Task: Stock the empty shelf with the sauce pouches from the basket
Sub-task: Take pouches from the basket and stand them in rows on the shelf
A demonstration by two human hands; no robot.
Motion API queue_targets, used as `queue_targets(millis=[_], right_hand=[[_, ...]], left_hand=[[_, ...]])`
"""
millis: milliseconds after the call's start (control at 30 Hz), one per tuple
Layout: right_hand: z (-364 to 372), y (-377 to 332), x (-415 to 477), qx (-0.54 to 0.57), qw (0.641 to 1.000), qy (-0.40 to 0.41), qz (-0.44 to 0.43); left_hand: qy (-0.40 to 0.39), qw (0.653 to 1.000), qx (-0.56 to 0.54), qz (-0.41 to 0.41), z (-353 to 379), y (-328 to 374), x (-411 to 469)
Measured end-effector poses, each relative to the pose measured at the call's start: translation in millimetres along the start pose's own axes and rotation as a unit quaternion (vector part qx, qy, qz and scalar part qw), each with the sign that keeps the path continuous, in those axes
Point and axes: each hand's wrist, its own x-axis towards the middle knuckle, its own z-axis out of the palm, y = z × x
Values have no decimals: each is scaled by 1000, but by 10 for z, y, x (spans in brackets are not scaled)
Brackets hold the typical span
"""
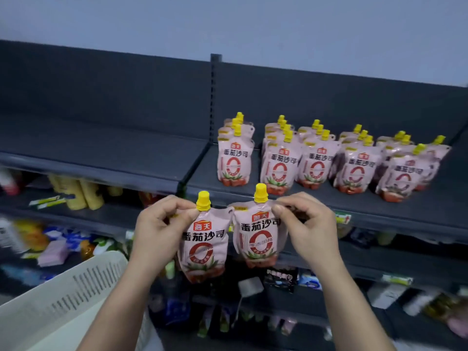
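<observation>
Sauce pouches, glossy pink film (ribbed yellow caps)

Dim, bluish, even light; wide-angle bowing at edges; motion blur over lower shelves.

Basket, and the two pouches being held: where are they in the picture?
Basket (76,287): head view, on its slotted wall.
Left pouch (202,245): head view, on its printed front.
Right pouch (260,240): head view, on its printed front.
</observation>
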Motion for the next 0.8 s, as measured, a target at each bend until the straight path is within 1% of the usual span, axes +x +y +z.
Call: queue_targets(millis=[300,433,567,667,800], right_hand=[[-1337,536,332,-29,999,37,24],[-1780,762,513,-31,998,49,38],[-2059,1008,761,-29,996,65,55],[-2170,1221,970,-30,995,76,57],[-2204,1481,1200,-31,994,82,68]], left_hand=[[-48,995,-82,6,1426,232,269],[-61,993,-101,-11,2003,359,432],[-75,990,-120,-20,2443,461,709],[-85,991,-105,-1,2714,442,953],[-80,993,-93,4,2969,339,1198]])
